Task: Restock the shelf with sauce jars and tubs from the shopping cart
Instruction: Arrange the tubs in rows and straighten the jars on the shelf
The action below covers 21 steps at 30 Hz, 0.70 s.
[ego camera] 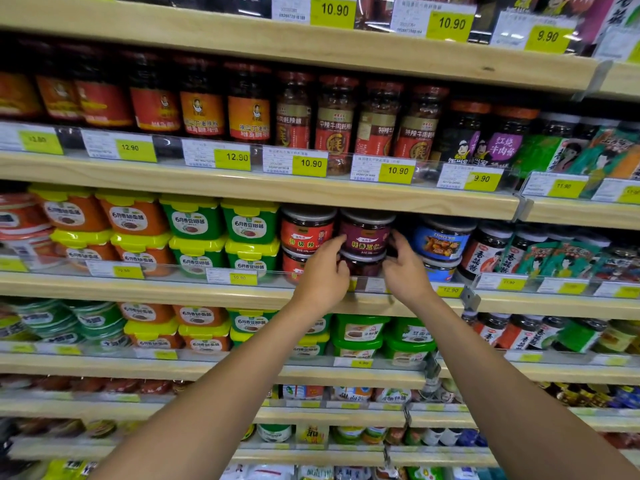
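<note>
Purple jar (365, 233): left hand (322, 275), right hand (407, 271) (flanking).

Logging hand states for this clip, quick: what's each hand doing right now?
Left hand: fingers curled against the left side of the top purple-label jar, holding it.
Right hand: fingers curled on that jar's right side, holding it too.
</note>
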{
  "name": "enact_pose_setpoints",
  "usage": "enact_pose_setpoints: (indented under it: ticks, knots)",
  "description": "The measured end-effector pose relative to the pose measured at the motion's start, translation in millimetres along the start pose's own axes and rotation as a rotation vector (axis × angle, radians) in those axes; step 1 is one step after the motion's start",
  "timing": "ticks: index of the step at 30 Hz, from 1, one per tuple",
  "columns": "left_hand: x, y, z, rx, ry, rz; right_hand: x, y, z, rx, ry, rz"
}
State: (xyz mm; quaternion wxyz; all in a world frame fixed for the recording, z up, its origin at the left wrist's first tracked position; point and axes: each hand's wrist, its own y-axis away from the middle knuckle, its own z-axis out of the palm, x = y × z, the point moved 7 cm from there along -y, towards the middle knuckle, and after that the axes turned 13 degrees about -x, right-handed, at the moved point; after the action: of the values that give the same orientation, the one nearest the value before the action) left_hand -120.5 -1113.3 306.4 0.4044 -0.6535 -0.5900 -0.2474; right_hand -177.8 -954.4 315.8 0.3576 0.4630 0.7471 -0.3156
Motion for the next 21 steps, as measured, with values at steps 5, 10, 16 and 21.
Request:
enact_pose_setpoints:
  ticks: [5, 10, 16, 21]
  knots:
    - [14, 22, -7, 0.090, -0.087, 0.077, -5, 2, 6, 0.001, 0.001, -0.005]
    - [32, 19, 12, 0.049, 0.000, 0.110, 2, 4, 2, -0.007, -0.048, -0.014]
    - [33, 13, 30, 0.103, 0.140, 0.027, 15, 23, -21, 0.012, -0.020, 0.011]
    - [37, 6, 56, -0.021, 0.193, 0.026, 22, 46, -64, 0.350, -0.121, -0.081]
